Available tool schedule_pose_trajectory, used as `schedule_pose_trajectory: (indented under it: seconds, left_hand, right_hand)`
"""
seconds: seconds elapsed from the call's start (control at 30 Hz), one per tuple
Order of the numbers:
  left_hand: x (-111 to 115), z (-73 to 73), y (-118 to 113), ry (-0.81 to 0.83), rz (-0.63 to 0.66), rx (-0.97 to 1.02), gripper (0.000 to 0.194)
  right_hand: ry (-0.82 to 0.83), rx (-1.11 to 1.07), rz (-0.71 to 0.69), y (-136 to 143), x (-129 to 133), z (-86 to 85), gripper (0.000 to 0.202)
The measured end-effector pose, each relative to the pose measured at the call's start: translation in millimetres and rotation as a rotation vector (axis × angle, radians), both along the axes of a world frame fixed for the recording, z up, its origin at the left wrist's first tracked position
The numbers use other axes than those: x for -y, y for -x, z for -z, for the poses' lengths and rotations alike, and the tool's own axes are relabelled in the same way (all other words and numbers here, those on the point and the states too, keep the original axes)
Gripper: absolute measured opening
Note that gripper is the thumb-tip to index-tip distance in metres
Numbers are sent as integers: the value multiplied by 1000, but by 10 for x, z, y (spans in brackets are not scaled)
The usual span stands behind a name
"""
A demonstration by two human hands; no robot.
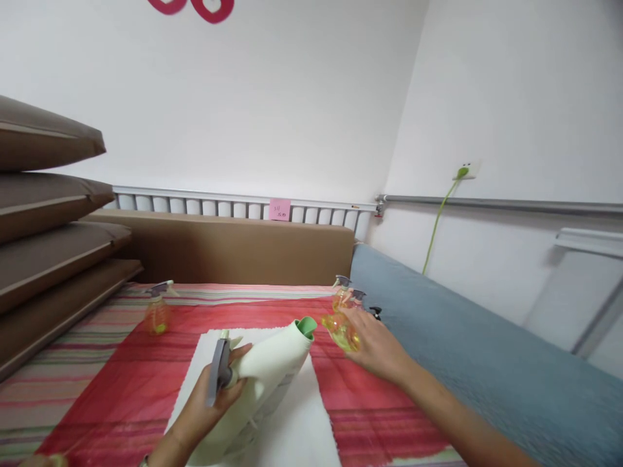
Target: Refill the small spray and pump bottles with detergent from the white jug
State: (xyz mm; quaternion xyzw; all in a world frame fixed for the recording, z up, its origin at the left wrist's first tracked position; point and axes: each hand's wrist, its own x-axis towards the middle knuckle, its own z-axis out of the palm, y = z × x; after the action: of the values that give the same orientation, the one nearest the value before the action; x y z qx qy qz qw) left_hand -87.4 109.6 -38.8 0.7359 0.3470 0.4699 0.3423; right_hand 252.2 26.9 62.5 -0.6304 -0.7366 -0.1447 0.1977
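Observation:
My left hand [214, 395] is closed around a large white jug [263, 376], which leans to the right with its green-lined mouth uppermost. The same hand also holds a grey trigger spray head [220, 370]. My right hand [372, 340] grips a small see-through yellow bottle [341, 332] with no spray head on it. That bottle is tipped on its side, its neck pointing left at the jug's mouth, with a small gap between them. Under the jug lies a white cloth [306, 415].
A yellow spray bottle [158, 314] stands at the left. More spray bottles [342, 285] stand behind my right hand, partly hidden. A red cloth [195, 314] covers the striped sheet. Brown cushions [53, 194] are stacked left; a blue padded panel [438, 324] runs along the right.

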Motion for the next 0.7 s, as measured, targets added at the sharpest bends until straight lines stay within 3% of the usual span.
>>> schedule_pose_trajectory:
  seconds: [0.13,0.37,0.7]
  left_hand:
    - [37,-12,-14,29,17,37,46]
    - [159,-181,-77,42,50,11,47]
    - [190,-242,-123,60,80,5,48]
  right_hand:
    - [-16,106,-19,-27,-67,-40,56]
    - [-12,278,-18,-1,-69,-120,63]
    - [-6,481,-10,39,-93,-264,64]
